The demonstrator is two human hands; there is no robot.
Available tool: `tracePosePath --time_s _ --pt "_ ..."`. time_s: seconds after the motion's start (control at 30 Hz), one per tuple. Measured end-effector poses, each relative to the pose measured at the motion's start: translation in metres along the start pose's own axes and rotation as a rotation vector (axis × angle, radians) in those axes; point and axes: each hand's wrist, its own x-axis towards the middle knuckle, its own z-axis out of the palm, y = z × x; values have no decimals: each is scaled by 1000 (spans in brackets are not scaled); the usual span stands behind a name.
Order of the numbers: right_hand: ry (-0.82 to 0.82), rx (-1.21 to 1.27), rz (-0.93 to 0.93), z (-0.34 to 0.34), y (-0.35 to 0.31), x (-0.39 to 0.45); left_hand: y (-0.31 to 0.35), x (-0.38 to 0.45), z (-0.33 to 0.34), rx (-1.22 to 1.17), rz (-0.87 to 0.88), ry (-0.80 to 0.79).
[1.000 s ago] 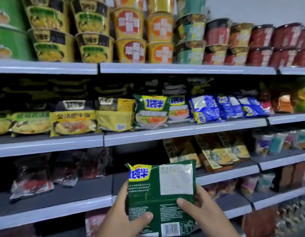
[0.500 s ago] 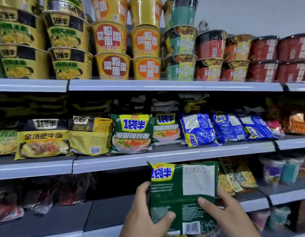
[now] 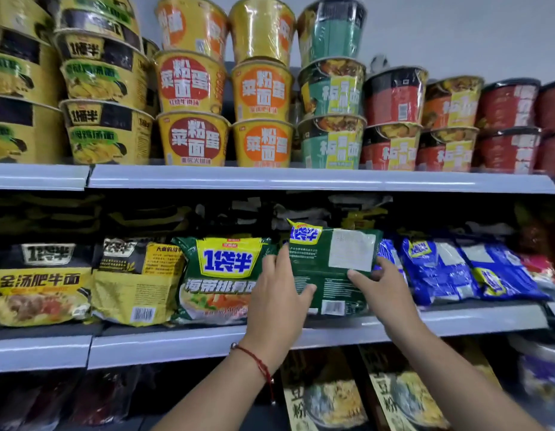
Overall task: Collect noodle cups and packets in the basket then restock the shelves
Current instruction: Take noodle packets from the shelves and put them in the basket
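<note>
I hold a green noodle packet (image 3: 329,269) back side out, with its white label and barcode facing me, at the middle shelf (image 3: 332,332). My left hand (image 3: 277,293) grips its left edge, thumb across the front. My right hand (image 3: 378,284) grips its right edge. The packet stands against the green packets in the middle shelf's row, just right of a matching green packet (image 3: 217,275) that faces front. The packet's lower edge is at the shelf's front lip. No basket is in view.
Yellow packets (image 3: 136,281) lie left of the green ones, blue packets (image 3: 437,272) to the right. The top shelf (image 3: 301,180) carries stacked noodle cups: yellow (image 3: 192,141), teal (image 3: 330,141), red (image 3: 506,150). More packets (image 3: 325,396) stand on the lower shelf.
Both hands have raised the green packet from below the middle shelf up and forward into the row of green packets. The view has moved closer to the shelves.
</note>
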Motion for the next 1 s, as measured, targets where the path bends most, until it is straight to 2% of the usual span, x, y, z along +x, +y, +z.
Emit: tracePosePath --time_s 0.17,0.23,0.4,0.5,0.77,0.9,1.0 --pt "-120 -168 -12 30 15 30 -15 3 24 457 44 103" --pt "-140 -290 -67 38 19 30 -20 5 37 520 42 86" --pt "-110 -451 -209 38 25 31 -27 9 47 497 100 48" --pt "-123 -480 -212 35 32 35 -29 4 42 470 137 50" --pt "-114 -396 -295 23 34 22 -38 -14 22 349 250 77" --pt "-163 -283 -447 24 25 -6 -45 -39 5 284 210 52" --pt "-335 -153 -532 36 20 -43 -58 -75 -12 203 69 6"
